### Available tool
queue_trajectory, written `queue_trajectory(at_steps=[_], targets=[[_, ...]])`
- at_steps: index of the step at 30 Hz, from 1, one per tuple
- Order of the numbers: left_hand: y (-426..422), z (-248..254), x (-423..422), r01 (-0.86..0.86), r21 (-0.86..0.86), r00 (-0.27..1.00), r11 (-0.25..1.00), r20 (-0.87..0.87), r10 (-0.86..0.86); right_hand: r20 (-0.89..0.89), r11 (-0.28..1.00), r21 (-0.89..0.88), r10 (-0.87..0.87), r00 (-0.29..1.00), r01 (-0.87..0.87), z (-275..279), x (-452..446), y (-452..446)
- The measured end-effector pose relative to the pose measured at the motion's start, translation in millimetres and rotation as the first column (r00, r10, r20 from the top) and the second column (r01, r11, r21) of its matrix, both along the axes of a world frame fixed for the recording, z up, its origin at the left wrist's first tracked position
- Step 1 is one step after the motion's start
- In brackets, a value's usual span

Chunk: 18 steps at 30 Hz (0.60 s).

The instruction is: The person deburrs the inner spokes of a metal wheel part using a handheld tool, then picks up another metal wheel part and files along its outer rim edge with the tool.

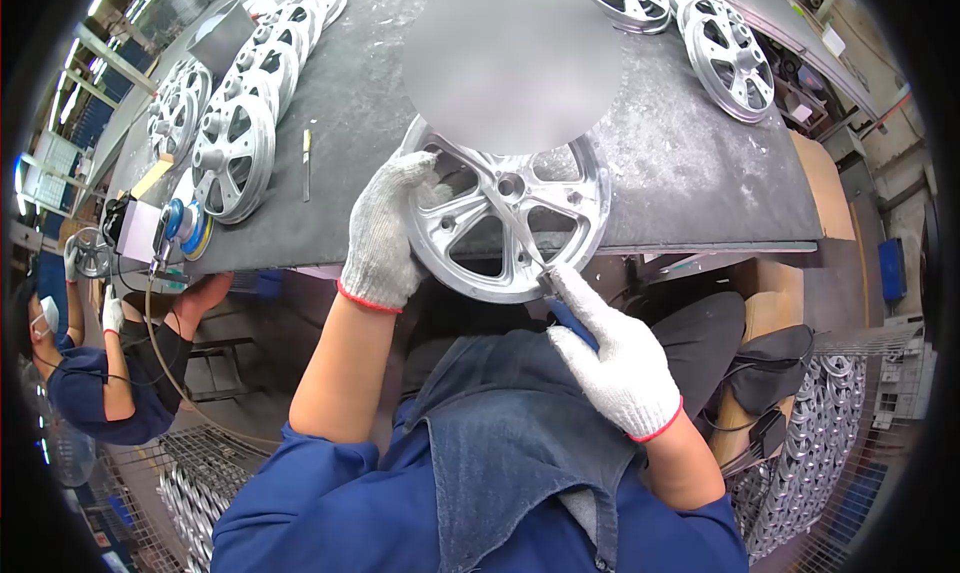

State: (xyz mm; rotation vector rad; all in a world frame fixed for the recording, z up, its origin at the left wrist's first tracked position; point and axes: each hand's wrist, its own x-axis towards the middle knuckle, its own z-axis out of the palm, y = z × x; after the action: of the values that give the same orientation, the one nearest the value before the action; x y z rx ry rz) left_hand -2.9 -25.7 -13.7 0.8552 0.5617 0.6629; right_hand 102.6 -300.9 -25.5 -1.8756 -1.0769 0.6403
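A silver spoked metal wheel is tilted up at the near edge of the dark table. My left hand, in a white knitted glove with a red cuff, grips the wheel's left rim. In my right hand, gloved the same way, is a file with a blue handle. Its narrow metal blade lies across the lower spokes, near the hub. A blurred patch hides the wheel's top edge.
Rows of similar wheels stand at the table's left and right. A thin tool and a blue sander lie left. A co-worker sits far left. Wire baskets of metal parts flank my seat.
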Motion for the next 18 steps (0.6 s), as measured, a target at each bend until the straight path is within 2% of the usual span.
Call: queue_trajectory(at_steps=[2, 5, 6, 8, 11, 13, 14, 15, 18], targets=[[-7, 3, -1, -0.003, -0.030, 0.997, 1.000, 0.073, 0.006, 0.043, 0.999, -0.045, 0.021, 0.999, -0.019, 7, -3, 1], [-15, 2, -1, -0.072, -0.065, 0.997, 0.995, 0.037, 0.075, 0.026, 0.994, -0.084, 0.067, 0.997, -0.064, 14, -4, 2], [-16, -2, -2, -0.072, -0.066, 0.997, 0.995, 0.036, 0.074, 0.081, 0.993, -0.107, 0.060, 0.995, -0.052, 12, -3, 1], [-17, -13, -2, -0.008, -0.149, 0.983, 0.989, 0.178, 0.035, 0.135, 0.991, -0.130, 0.053, 0.989, -0.036, 10, -1, -1], [-27, -15, -4, 0.000, -0.150, 0.973, 0.989, 0.230, 0.035, 0.113, 0.990, -0.142, 0.036, 0.993, -0.020, 11, 0, -3], [-36, -20, -3, -0.065, -0.114, 0.976, 0.991, 0.198, 0.087, 0.072, 0.991, -0.087, 0.107, 0.992, -0.101, 14, -3, -4], [-38, -22, -3, -0.068, -0.128, 0.967, 0.989, 0.235, 0.097, 0.049, 0.969, -0.205, 0.148, 0.988, -0.135, 24, -4, -6], [-40, -23, -3, -0.071, -0.141, 0.956, 0.987, 0.272, 0.107, 0.048, 0.970, -0.205, 0.145, 0.988, -0.132, 27, -5, -8], [-51, -27, -7, -0.081, -0.161, 0.947, 0.984, 0.295, 0.126, -0.147, 0.961, -0.131, 0.222, 0.964, -0.242, 38, -6, -12]])
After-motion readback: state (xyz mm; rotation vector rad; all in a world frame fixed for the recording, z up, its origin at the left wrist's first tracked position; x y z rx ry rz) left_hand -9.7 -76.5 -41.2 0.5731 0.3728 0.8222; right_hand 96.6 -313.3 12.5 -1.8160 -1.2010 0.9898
